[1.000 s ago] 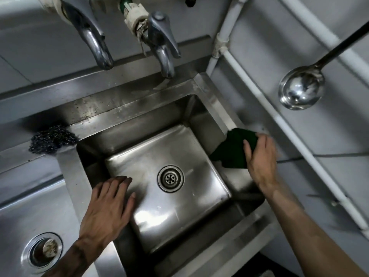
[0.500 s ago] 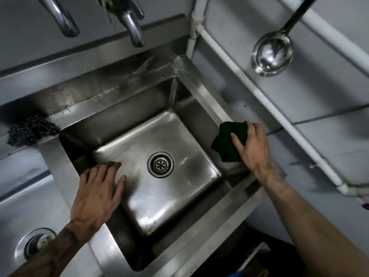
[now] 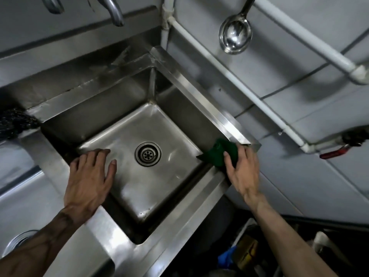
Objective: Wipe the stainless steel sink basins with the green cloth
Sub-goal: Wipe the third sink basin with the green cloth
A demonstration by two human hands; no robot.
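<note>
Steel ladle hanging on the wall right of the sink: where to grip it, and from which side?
Judging by its pose, grip the straight handle of the shiny steel ladle, above the bowl, coming in from the front, away from the wall. It hangs bowl-down with the bowl's hollow facing out, and the round bowl offers no flat faces. The white pipe runs close on its right, so a sideways approach looks cramped. The hook is out of view.

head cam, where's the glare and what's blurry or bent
Head view: glare streaks the basin floor around the drain and flares on the hanging ladle; the basin's near wall is in deep shadow; the wide lens bows the white pipe and sink rim; the clutter at lower right is dim and soft; both hands and the green cloth read sharp.
</note>
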